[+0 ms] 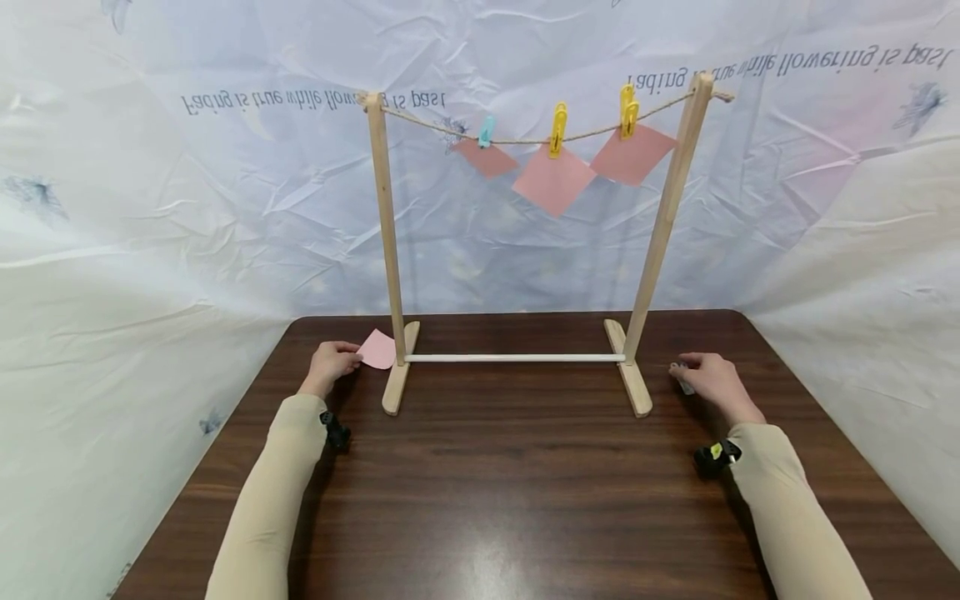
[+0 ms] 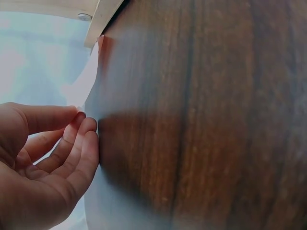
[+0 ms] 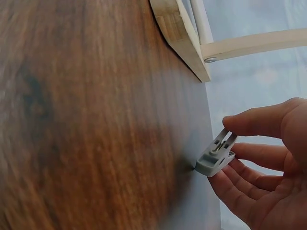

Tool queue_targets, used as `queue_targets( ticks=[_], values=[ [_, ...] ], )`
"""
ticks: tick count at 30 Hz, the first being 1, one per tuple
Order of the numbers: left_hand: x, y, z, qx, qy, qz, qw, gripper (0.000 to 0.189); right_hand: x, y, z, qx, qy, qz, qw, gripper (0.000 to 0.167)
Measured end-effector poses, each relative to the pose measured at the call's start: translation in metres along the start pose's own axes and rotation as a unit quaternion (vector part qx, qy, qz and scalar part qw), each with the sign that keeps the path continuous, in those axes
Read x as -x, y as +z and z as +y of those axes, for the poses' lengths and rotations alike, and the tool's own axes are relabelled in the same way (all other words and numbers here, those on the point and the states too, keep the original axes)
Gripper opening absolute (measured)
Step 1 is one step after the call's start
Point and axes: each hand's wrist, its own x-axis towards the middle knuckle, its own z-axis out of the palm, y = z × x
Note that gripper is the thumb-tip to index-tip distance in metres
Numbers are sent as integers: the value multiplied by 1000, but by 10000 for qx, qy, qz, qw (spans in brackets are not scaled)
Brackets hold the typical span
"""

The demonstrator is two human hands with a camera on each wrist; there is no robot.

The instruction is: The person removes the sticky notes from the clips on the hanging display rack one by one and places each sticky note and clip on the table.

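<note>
A pink paper square (image 1: pixel 377 350) is pinched at its near edge between the thumb and fingers of my left hand (image 1: pixel 332 367), just left of the wooden rack's left foot. In the left wrist view the paper (image 2: pixel 89 79) curves up from the table. My right hand (image 1: pixel 716 383) holds a grey clothespin (image 3: pixel 215 155) between thumb and fingers, low over the table right of the rack. On the rack's twine (image 1: pixel 525 142) hang three pink papers: one under a blue clothespin (image 1: pixel 487 132), the others under yellow clothespins (image 1: pixel 558 129).
The rack has two wooden posts (image 1: pixel 388 242), a white crossbar (image 1: pixel 517 358) and flat feet (image 1: pixel 636 387) on the dark wooden table (image 1: pixel 480 467). Behind it hangs a pale printed cloth (image 1: pixel 300 208), with sides folding round to left and right.
</note>
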Motion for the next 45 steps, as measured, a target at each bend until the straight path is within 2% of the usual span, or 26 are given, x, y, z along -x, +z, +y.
queue_targets(
  ticks=[17,33,45],
  values=[
    [0,2,-4,-571,232,15,9981,30,-4,10,9,100,124,223,9996,54],
    [2,2,-4,-620,281,14,9977,29,-8,11,9,157,161,136,9997,55],
    [1,3,-4,-690,302,132,9971,26,-10,11,11,194,172,20,9997,59]
  ],
)
